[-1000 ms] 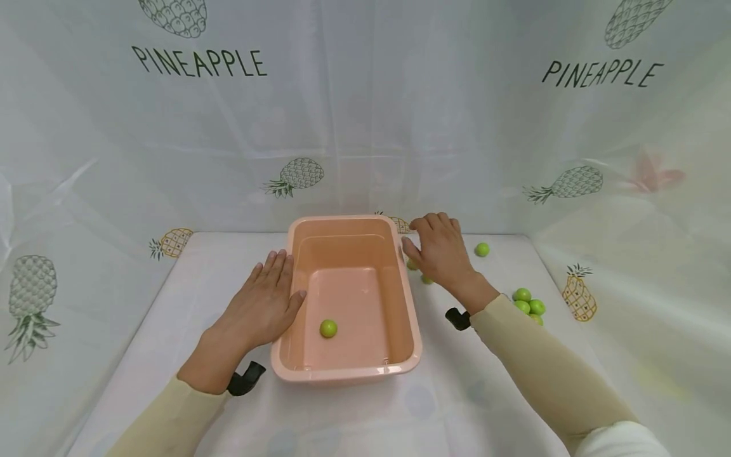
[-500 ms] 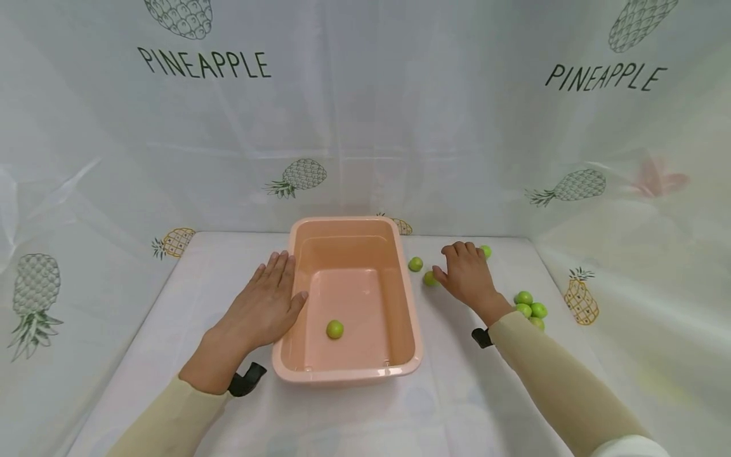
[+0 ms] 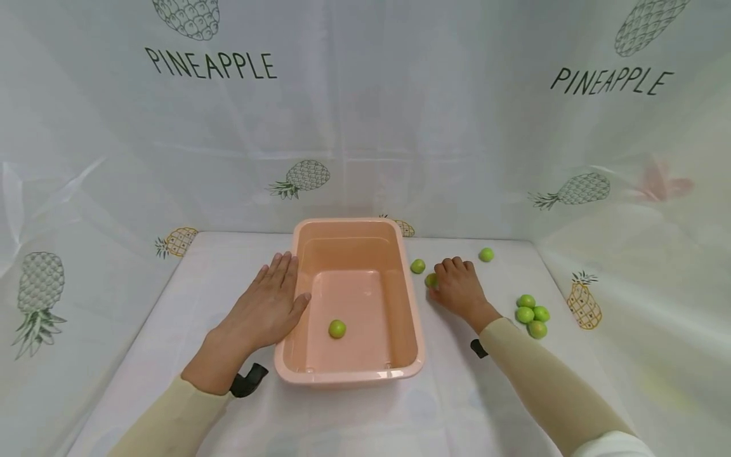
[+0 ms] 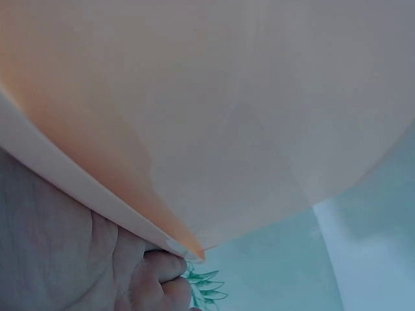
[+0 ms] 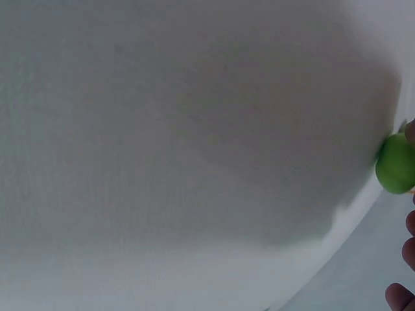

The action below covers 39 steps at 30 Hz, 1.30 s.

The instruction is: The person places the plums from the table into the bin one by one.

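Note:
A pink-orange plastic basin (image 3: pixel 349 376) stands in the middle of the table with one small round green fruit (image 3: pixel 337 329) on its floor. My left hand (image 3: pixel 259 308) lies flat along the basin's left rim, fingers straight and thumb over the edge; the left wrist view shows the palm against its outer wall. To the right of the basin, my right hand (image 3: pixel 459 289) is lowered over another green fruit (image 3: pixel 431 280), partly covered by the fingers. In the right wrist view that fruit (image 5: pixel 397 165) sits between thumb and bent fingers, a gap showing below it.
Near the basin's far right side lies a green fruit (image 3: pixel 418 266), and another fruit (image 3: pixel 486 254) is farther back. Several more fruits (image 3: pixel 525 315) cluster at the table's right. A pineapple-printed sheet (image 3: pixel 365 127) hangs behind the table (image 3: pixel 240 251).
My right hand has moved right, away from the basin's edge, then down to the fruit, its fingers bending more. The left hand stays on the basin. The view shifts slightly.

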Tool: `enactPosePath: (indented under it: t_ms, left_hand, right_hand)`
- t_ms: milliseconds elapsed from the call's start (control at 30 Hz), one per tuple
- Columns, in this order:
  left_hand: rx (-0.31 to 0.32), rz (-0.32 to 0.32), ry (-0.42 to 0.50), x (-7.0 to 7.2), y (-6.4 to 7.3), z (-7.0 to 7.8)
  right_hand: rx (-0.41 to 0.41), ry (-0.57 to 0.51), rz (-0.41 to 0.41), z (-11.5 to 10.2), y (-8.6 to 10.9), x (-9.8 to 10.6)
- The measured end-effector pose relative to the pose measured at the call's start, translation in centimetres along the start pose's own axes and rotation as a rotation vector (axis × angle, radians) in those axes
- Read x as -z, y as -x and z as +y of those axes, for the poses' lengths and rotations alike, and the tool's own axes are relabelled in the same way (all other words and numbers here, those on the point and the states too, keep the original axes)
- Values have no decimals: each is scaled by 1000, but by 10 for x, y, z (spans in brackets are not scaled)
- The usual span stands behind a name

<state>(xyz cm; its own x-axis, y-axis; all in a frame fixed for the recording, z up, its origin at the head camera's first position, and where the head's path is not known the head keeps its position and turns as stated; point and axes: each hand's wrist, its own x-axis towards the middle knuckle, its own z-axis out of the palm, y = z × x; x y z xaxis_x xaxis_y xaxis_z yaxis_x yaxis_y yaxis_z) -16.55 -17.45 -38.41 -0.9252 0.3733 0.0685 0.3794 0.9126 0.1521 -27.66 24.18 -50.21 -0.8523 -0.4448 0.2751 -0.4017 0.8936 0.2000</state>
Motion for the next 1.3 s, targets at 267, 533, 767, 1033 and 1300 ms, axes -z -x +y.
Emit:
enactPosePath:
  t_ms: [267,533,767,1033,1300]
  left_hand:
    - [4,2,15,-1,-1,0]
    - [9,5,21,-1,-1,-1]
    - [5,15,18,-2,-1,-2]
    - [5,19,9,-3,-2,-1]
    - [8,24,6,-1,-1,1]
  right_hand:
    - [27,63,-32,-5,-4,-4]
    - [42,100,-18,-5,-5,-7]
    - [29,118,-6,0,-6,-8]
    - [45,120,106,7,-6,-1]
    - [88,37,292,11,-8,7]
